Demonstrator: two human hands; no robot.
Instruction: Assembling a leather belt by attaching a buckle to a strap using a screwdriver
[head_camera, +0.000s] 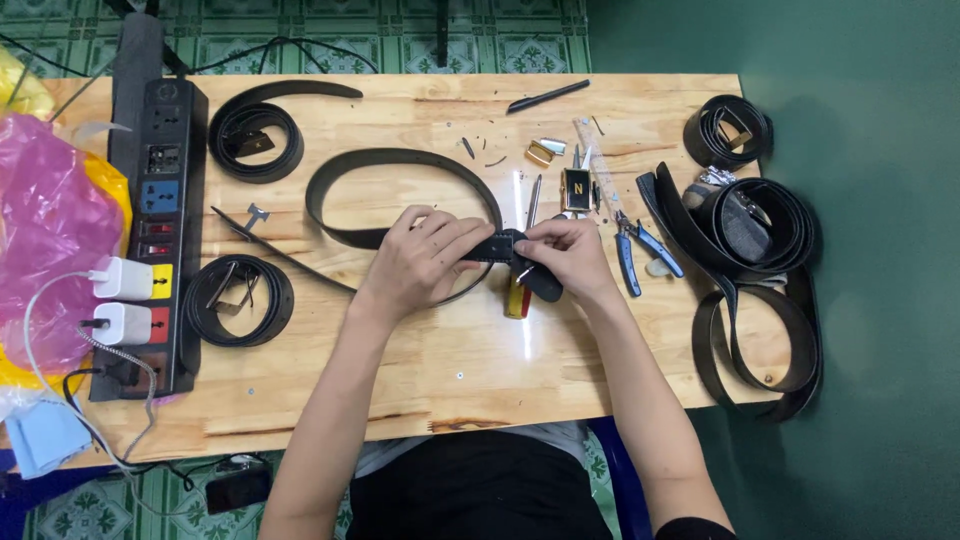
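Black belt (400, 160) looped on table (400, 370); left hand (425, 262) and right hand (560, 252) both pinch its end. Risk: strap slipping, knocking pliers (635, 250) just right.

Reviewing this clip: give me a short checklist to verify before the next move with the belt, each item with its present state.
1. Left hand grips the black belt: ok.
2. Right hand holds the belt end: ok.
3. Belt loop lies flat on the table: ok.
4. Pliers beside the right hand: ok.
5. Buckle close by, unattached: ok.
6. Fastening at the belt end, hidden by fingers: cannot tell.
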